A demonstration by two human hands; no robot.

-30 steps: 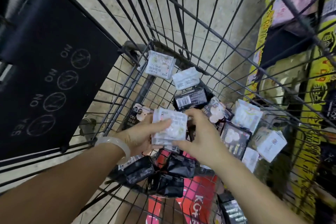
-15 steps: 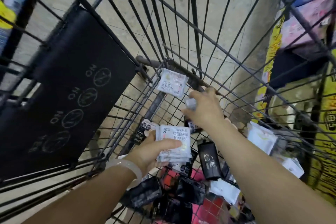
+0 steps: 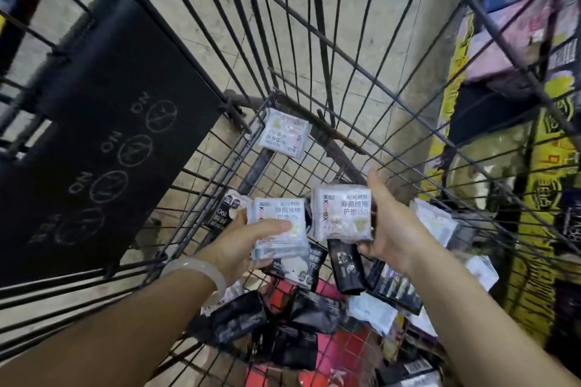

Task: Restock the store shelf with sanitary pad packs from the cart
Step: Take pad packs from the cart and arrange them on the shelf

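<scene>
Two hands work low inside the wire cart (image 3: 317,50), and the loose stock lies below and beyond the fingers. Largest first: the cart walls rise all round the hands, with a black panel (image 3: 103,148) on the side outward of the left fingers and a stocked shelf (image 3: 515,28) beyond the right hand. Under both hands lies a jumble of dark packs (image 3: 345,264) and pale ones; one more white pack (image 3: 284,133) leans in the far corner, well past the fingertips.

The left hand (image 3: 245,245) holds a small stack of white packs (image 3: 276,229), thumb clamped across the top face, fingers hidden underneath. The right hand (image 3: 390,226) grips a single matching pack (image 3: 341,214) just beside the stack, thumb up along its near edge, fingers curled behind it.

The step in hand looks like adding that single pack to the stack. To do it well, square its edges over the left thumb's pile, lift the thumb briefly, then clamp again so nothing slides out.
</scene>
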